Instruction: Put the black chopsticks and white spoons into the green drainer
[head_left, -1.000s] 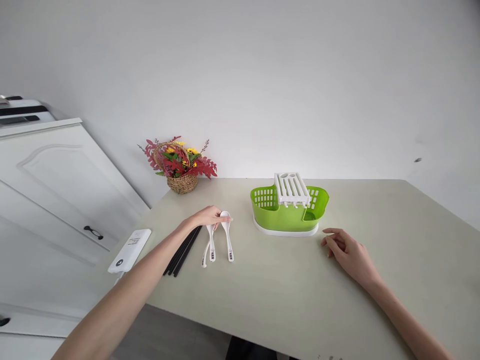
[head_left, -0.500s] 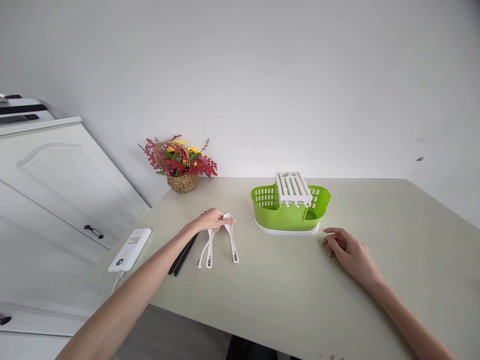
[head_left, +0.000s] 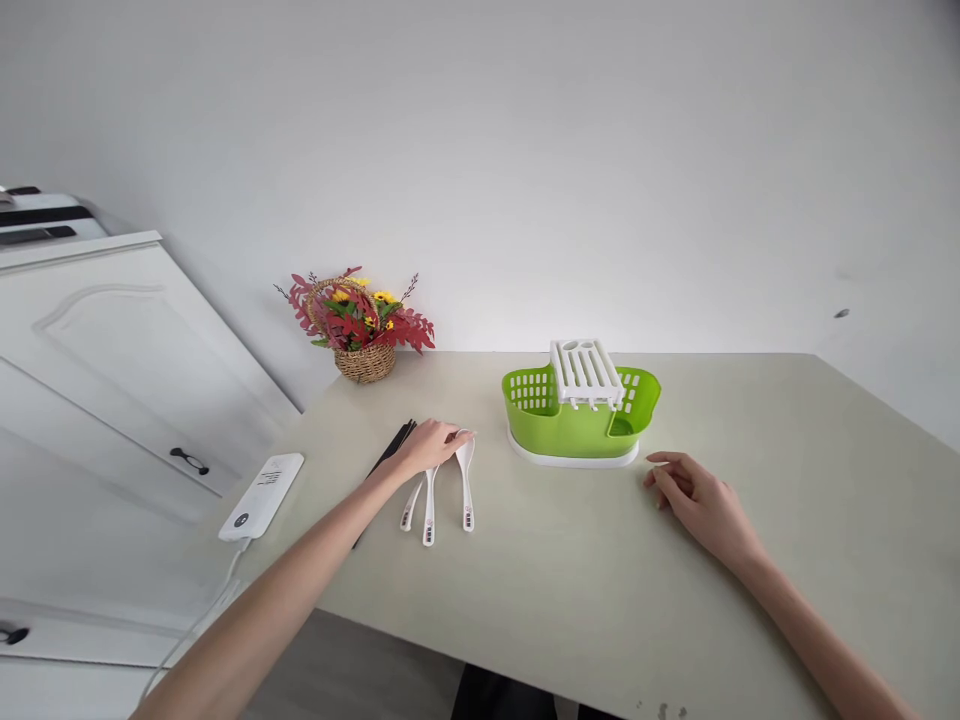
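My left hand (head_left: pixel 433 446) is over three white spoons on the table, its fingers closed at their bowl ends. The right-hand spoon (head_left: pixel 467 495) has its bowl at my thumb and fingertips. The middle spoon (head_left: pixel 429 512) and the left spoon (head_left: pixel 409 508) show only their handles, bowls hidden under the hand. Black chopsticks (head_left: pixel 393 446) lie partly behind my left wrist. On the table at the right, my right hand (head_left: pixel 701 500) rests with loosely bent fingers apart, holding nothing. Near its fingertips stands a green basket (head_left: pixel 562 435) with a white slotted rack (head_left: pixel 589 372) across it.
A wicker basket of artificial flowers (head_left: pixel 365 362) stands at the table's back left. Near the left edge lies a white power bank (head_left: pixel 262 495) with a cable. White cabinets (head_left: pixel 112 400) adjoin on the left, and a wall rises behind the table (head_left: pixel 570 570).
My left hand has shifted slightly right, its thumb end now over the right-hand spoon's bowl. The spoon handles have moved a little and turned. My right hand has stayed in place.
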